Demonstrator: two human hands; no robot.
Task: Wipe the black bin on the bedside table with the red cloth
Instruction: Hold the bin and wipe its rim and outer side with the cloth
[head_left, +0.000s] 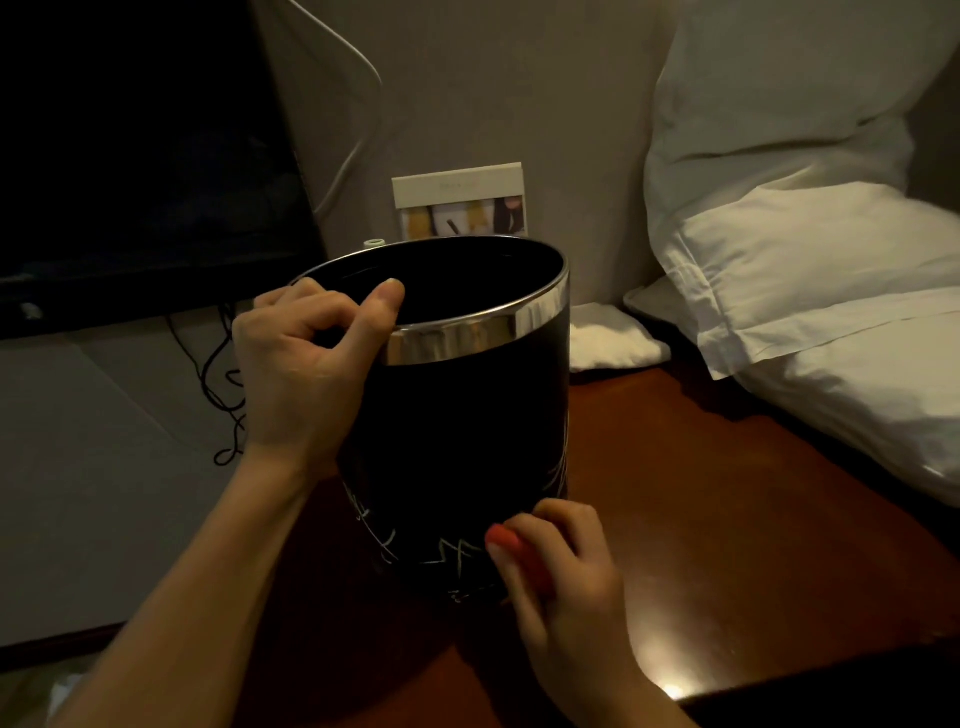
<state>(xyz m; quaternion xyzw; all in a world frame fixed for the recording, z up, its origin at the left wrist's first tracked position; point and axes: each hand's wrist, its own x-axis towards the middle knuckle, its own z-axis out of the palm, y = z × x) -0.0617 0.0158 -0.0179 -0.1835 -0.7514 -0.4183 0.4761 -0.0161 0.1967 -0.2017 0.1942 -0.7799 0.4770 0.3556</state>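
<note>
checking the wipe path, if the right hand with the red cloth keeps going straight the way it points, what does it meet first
Probably the black bin itself: the right hand holds the red cloth right at its lower wall, apparently already touching, though depth is unclear.

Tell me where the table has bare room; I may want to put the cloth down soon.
The bedside table shows bare wood right of the black bin, bordered by the pillows behind and the front edge. The back corner is crowded by a small white bundle. The left hand grips the rim; the right hand presses the red cloth low on the bin.
</note>
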